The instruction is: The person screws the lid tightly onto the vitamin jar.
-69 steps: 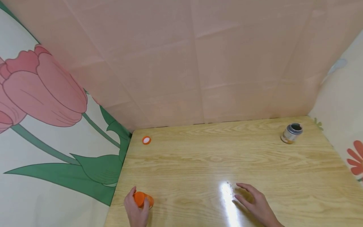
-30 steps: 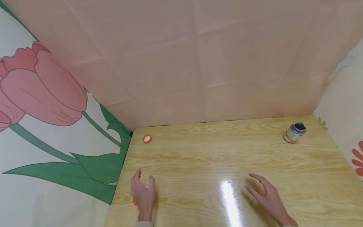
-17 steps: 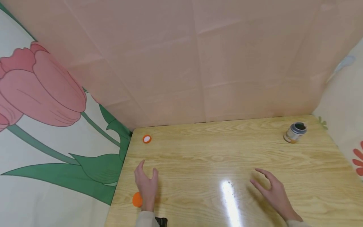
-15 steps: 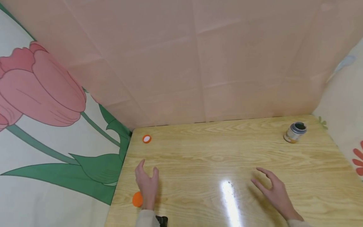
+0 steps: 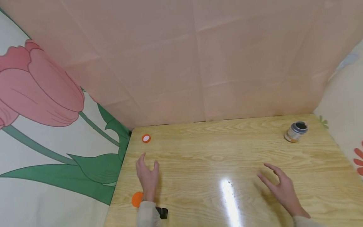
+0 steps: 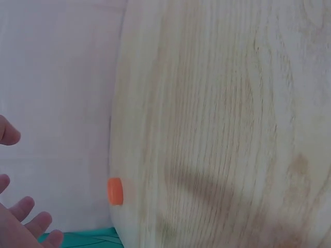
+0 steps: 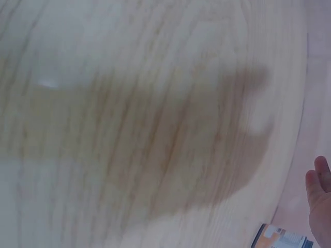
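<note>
I see the left hand (image 5: 148, 179) raised over the table (image 5: 210, 151) toward its left edge, thumb and fingers parted in a wide C around nothing but air. The left wrist view agrees (thumb on one side, the other fingertips fanned out below it). An orange cap (image 5: 146, 138), white in the middle, lies near the table's far left corner, beyond those fingertips. Beside the left wrist, and partly covered by it, sits an orange bottle (image 5: 136, 199); I get only its round top, near the left edge.

The right hand (image 5: 283, 190) hangs over the right half of the table, thumb and forefinger well apart and touching nothing I can see; how its remaining fingers lie I cannot tell. An open jar (image 5: 293, 134) stands near the far right corner, well apart from that hand, its label orange and white. Behind the far edge hangs a pink sheet (image 5: 164, 63).
</note>
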Demonstrator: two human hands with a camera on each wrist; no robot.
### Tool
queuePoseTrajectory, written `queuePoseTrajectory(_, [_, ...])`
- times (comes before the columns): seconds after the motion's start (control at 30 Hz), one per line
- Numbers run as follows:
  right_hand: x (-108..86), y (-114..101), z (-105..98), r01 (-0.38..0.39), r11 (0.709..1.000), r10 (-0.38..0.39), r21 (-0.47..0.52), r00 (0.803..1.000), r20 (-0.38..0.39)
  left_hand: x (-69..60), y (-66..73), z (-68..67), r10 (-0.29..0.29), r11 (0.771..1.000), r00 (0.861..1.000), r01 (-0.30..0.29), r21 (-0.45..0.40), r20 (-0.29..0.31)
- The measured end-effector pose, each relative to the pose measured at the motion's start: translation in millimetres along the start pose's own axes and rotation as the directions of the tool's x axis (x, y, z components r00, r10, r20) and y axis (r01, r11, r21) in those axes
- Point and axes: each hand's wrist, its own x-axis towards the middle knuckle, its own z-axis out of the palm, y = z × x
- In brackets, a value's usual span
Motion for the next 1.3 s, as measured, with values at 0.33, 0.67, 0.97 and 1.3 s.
queuePoseTrajectory(0.33, [16.4,8.5,-10.1,0.012,1.000,-0.012,0.004,0.997,-0.071,14.8,-2.8,8.8,-0.006,1.000,1.000,0.006,0.027,0.013])
queuePoseTrajectory(0.67, [31.9,17.1,-19.3,-0.080,0.996,0.076,-0.044,0.994,-0.079,27.8,-8.9,21.3,-0.013,0.999,1.000,0.012,0.049,0.025])
queuePoseTrajectory(0.97, [43.6,24.8,-25.3,-0.064,0.998,0.060,-0.026,0.990,-0.125,36.1,-11.4,25.3,-0.037,0.998,0.998,0.034,0.053,0.054])
queuePoseTrajectory(1.3, [56.0,33.0,-31.4,-0.178,0.984,0.174,-0.021,0.977,-0.119,50.1,-18.0,35.4,-0.059,0.997,0.996,0.055,0.056,0.063])
